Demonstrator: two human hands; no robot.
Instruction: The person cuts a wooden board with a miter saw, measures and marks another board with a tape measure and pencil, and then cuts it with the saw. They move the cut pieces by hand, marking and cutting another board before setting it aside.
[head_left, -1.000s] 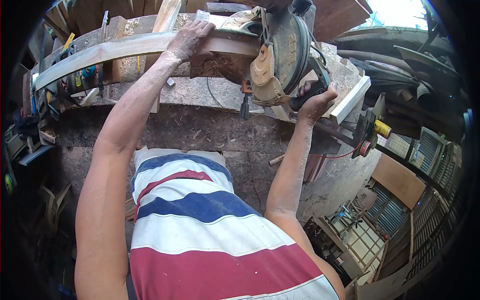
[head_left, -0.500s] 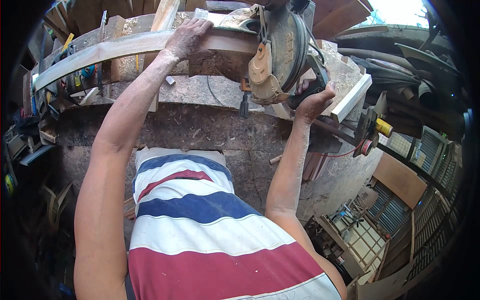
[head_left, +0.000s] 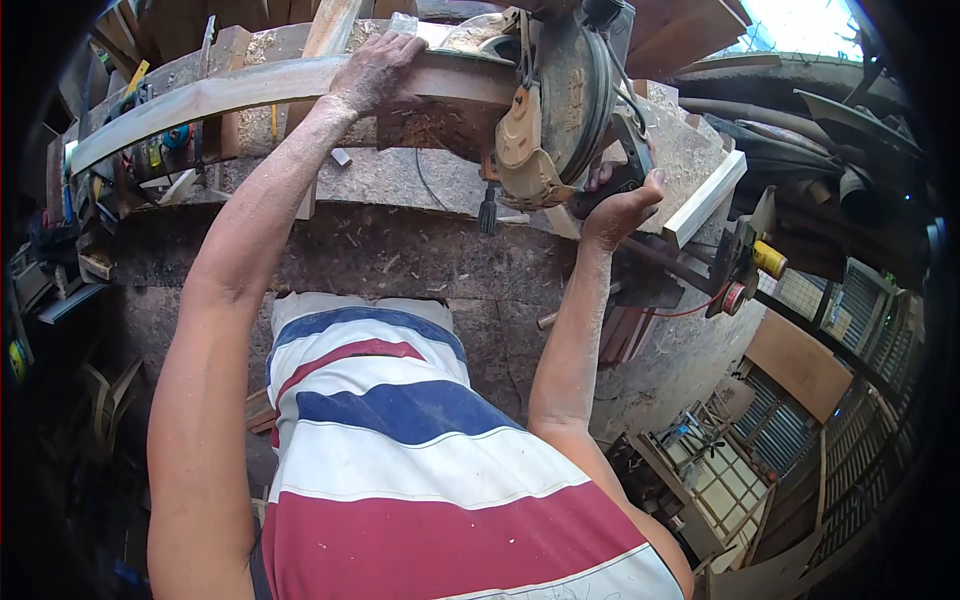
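Note:
A long pale board [head_left: 215, 97] lies across the dusty bench, its right end at a miter saw [head_left: 570, 100]. My left hand [head_left: 378, 75] is closed over the board, left of the saw, its fingers bent over the top edge. My right hand [head_left: 622, 208] is wrapped round the saw's black handle, thumb up. The saw head is low beside the board; its blade is mostly hidden by the guard. Below the saw hangs a black clamp knob [head_left: 487, 212].
A pale wood block [head_left: 704, 198] juts out at the bench's right. Beyond it is a machine with a yellow part [head_left: 769, 259]. Tools, one of them blue [head_left: 176, 137], lie at the left. Sawdust covers the bench [head_left: 385, 180].
My right hand and the saw handle have shifted slightly left and down. The orange part above the clamp knob is now more hidden by the saw. My left hand stays on the board.

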